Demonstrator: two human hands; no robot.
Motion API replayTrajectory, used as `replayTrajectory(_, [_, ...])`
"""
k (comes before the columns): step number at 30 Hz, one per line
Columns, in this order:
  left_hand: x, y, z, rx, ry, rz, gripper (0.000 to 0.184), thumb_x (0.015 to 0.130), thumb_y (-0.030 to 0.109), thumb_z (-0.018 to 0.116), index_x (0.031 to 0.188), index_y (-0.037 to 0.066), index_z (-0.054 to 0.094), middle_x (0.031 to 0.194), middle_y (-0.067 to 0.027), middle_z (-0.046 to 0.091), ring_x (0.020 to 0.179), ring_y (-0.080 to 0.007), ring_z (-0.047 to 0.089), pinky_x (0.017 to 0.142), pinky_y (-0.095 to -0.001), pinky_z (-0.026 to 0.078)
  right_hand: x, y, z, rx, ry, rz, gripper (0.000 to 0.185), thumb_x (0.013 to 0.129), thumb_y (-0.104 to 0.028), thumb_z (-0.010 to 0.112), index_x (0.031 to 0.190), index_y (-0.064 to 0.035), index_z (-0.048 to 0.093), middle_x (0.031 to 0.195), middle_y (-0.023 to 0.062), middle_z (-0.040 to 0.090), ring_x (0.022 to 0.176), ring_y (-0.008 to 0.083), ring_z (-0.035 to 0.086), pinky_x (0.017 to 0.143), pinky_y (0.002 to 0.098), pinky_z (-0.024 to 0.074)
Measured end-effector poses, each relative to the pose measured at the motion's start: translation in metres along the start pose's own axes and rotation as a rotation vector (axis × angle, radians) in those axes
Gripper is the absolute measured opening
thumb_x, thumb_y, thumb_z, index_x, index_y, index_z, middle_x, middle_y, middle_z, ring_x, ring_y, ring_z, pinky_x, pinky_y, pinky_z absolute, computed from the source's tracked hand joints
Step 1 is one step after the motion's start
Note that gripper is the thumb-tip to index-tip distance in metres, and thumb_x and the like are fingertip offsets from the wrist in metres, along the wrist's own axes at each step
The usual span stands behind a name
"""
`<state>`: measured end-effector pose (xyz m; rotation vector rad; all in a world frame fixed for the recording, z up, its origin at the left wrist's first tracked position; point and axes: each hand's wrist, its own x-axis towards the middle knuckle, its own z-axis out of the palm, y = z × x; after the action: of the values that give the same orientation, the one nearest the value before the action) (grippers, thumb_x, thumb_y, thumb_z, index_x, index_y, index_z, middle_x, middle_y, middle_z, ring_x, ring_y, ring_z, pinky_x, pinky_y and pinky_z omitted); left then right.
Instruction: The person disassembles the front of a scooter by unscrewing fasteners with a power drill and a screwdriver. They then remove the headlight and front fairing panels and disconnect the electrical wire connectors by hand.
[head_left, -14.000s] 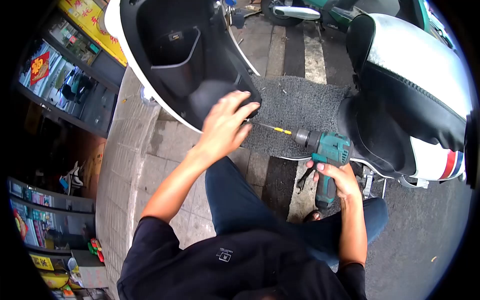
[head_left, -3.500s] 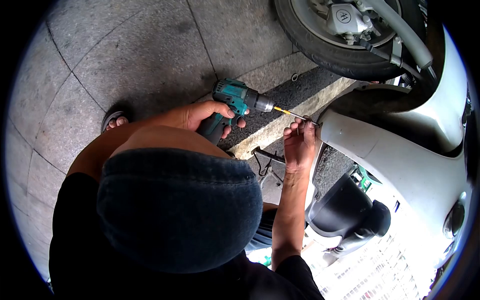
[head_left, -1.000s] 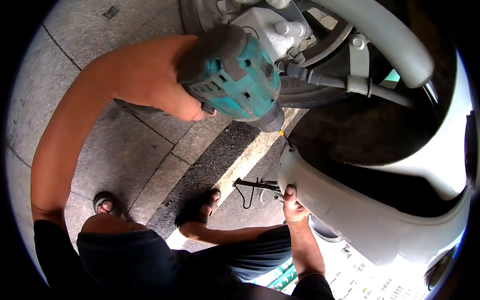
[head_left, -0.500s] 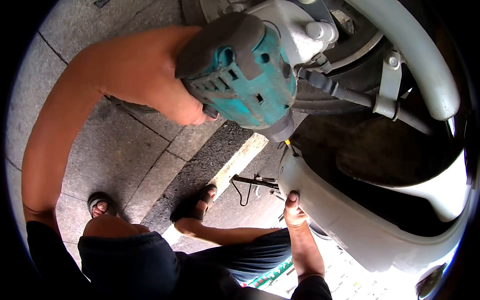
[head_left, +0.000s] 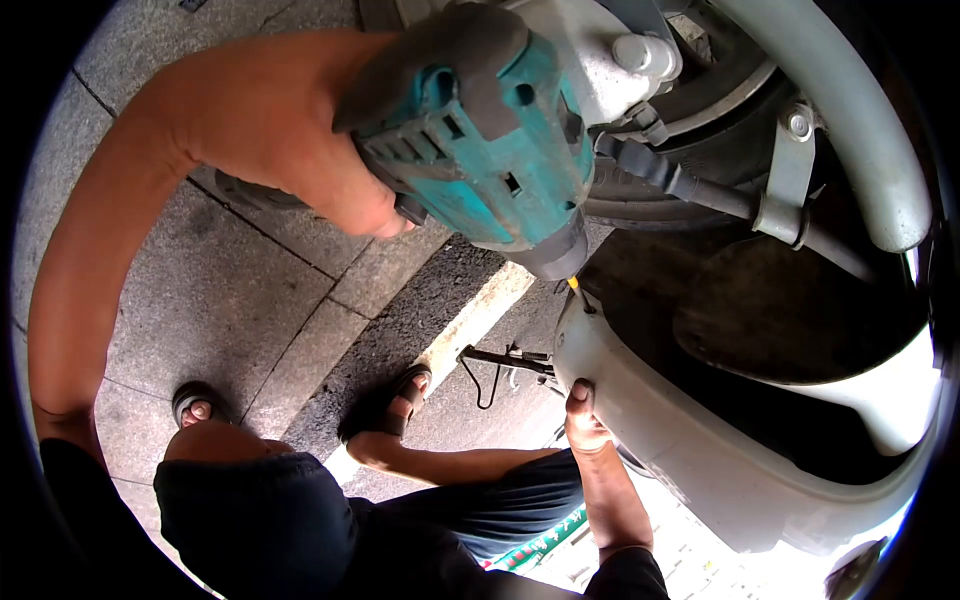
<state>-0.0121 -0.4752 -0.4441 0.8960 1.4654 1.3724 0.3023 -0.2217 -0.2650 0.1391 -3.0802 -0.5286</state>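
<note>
My left hand (head_left: pixel 290 120) is wrapped around the handle of a teal and black power drill (head_left: pixel 500 160), with a finger at its black trigger. The drill points down to the right. Its thin bit (head_left: pixel 574 286), with a yellow band, meets a hole or screw near the upper left corner of a white curved panel (head_left: pixel 690 440) on a scooter or motorbike; I cannot tell which. Just below that corner, my right hand (head_left: pixel 587 420) grips the panel's edge, thumb on the outer face and fingers hidden behind.
A wheel with a black tyre (head_left: pixel 690 180) and a thick grey tube (head_left: pixel 850 110) are above the panel. A dark rod (head_left: pixel 690 185) crosses the tyre. Grey paving (head_left: pixel 200 300) and a pale kerb strip (head_left: pixel 480 310) lie below. My sandalled feet (head_left: pixel 405 400) rest on the ground.
The drill and my left arm have shifted slightly left in view. The bit stays at the same spot on the panel, and my right hand keeps its hold.
</note>
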Motion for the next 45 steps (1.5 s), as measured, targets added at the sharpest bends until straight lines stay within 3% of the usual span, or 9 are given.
replayTrajectory(8, [0.001, 0.017, 0.0, -0.068, 0.061, -0.127, 0.071, 0.047, 0.02, 0.087, 0.112, 0.002, 0.065, 0.093, -0.0145, 0.072, 0.082, -0.0279, 0.07, 0.078, -0.0387, 0.055, 0.017, -0.004, -0.002, 0.395, -0.059, 0.203, 0.041, 0.095, -0.033, 0.058, 0.109, 0.0047, 0.064, 0.1, 0.0177, 0.068, 0.085, 0.0302, 0.067, 0.076, 0.0372, 0.0545])
replayTrajectory(13, [-0.001, 0.011, 0.002, -0.108, 0.065, -0.064, 0.072, 0.046, 0.02, 0.088, 0.112, 0.003, 0.065, 0.094, -0.0146, 0.072, 0.082, -0.0283, 0.071, 0.079, -0.0399, 0.055, 0.0, 0.002, -0.001, 0.296, 0.015, 0.234, 0.041, 0.093, -0.033, 0.06, 0.11, 0.0042, 0.064, 0.101, 0.0172, 0.068, 0.086, 0.03, 0.067, 0.076, 0.0373, 0.0541])
replayTrajectory(19, [-0.009, 0.001, 0.007, 0.191, 0.147, -0.004, 0.067, 0.048, 0.021, 0.089, 0.11, 0.006, 0.067, 0.095, -0.0123, 0.072, 0.083, -0.0258, 0.071, 0.08, -0.0401, 0.055, -0.006, 0.005, 0.0, 0.247, 0.054, 0.265, 0.041, 0.091, -0.032, 0.063, 0.111, 0.0036, 0.063, 0.102, 0.0167, 0.068, 0.087, 0.0297, 0.067, 0.077, 0.0374, 0.0536])
replayTrajectory(22, [-0.009, 0.009, 0.006, -0.103, 0.004, -0.125, 0.064, 0.05, 0.02, 0.088, 0.108, 0.006, 0.066, 0.093, -0.0107, 0.073, 0.082, -0.0222, 0.07, 0.078, -0.0375, 0.056, -0.003, 0.003, 0.003, 0.298, 0.075, 0.288, 0.042, 0.09, -0.032, 0.064, 0.111, 0.003, 0.063, 0.103, 0.0164, 0.068, 0.088, 0.0298, 0.066, 0.077, 0.0375, 0.0535])
replayTrajectory(25, [-0.011, 0.013, 0.009, -0.19, 0.078, 0.072, 0.058, 0.055, 0.016, 0.087, 0.108, 0.005, 0.066, 0.088, -0.0093, 0.074, 0.08, -0.0185, 0.071, 0.074, -0.0345, 0.057, -0.008, 0.005, 0.004, 0.268, 0.125, 0.262, 0.041, 0.089, -0.031, 0.065, 0.112, 0.0026, 0.063, 0.102, 0.0158, 0.068, 0.088, 0.0304, 0.066, 0.077, 0.0375, 0.0532])
replayTrajectory(28, [-0.021, 0.015, 0.012, -0.293, 0.071, 0.062, 0.054, 0.058, 0.01, 0.084, 0.109, 0.005, 0.066, 0.088, -0.0086, 0.074, 0.078, -0.0178, 0.07, 0.071, -0.0321, 0.057, 0.0, 0.001, 0.003, 0.178, 0.08, 0.251, 0.04, 0.088, -0.03, 0.066, 0.111, 0.0021, 0.064, 0.101, 0.0151, 0.068, 0.087, 0.0299, 0.066, 0.077, 0.0372, 0.0529])
replayTrajectory(36, [-0.056, -0.021, 0.038, -0.587, 0.022, -0.189, 0.051, 0.064, 0.011, 0.077, 0.112, 0.004, 0.065, 0.092, -0.01, 0.072, 0.074, -0.0156, 0.067, 0.068, -0.0313, 0.057, 0.022, -0.009, -0.006, 0.431, 0.02, 0.222, 0.029, 0.086, -0.019, 0.07, 0.106, 0.0014, 0.065, 0.096, 0.0124, 0.068, 0.081, 0.0236, 0.066, 0.074, 0.0327, 0.0522])
replayTrajectory(40, [-0.082, -0.047, 0.088, -0.762, 0.162, -0.343, 0.048, 0.069, 0.006, 0.071, 0.115, 0.002, 0.061, 0.095, -0.0127, 0.07, 0.071, -0.0176, 0.065, 0.066, -0.0337, 0.055, 0.022, -0.01, -0.007, 0.554, 0.011, 0.268, 0.018, 0.083, -0.004, 0.072, 0.099, 0.0021, 0.066, 0.091, 0.0072, 0.068, 0.079, 0.0172, 0.064, 0.072, 0.0299, 0.0509])
replayTrajectory(45, [-0.105, -0.076, 0.162, -0.833, 0.22, -0.494, 0.041, 0.072, 0.01, 0.071, 0.111, 0.001, 0.062, 0.092, -0.0101, 0.068, 0.068, -0.0175, 0.063, 0.065, -0.0323, 0.054, 0.025, -0.01, -0.003, 0.794, 0.091, 0.252, 0.012, 0.082, -0.003, 0.073, 0.092, 0.0011, 0.067, 0.083, 0.0057, 0.068, 0.073, 0.0146, 0.063, 0.067, 0.0284, 0.05])
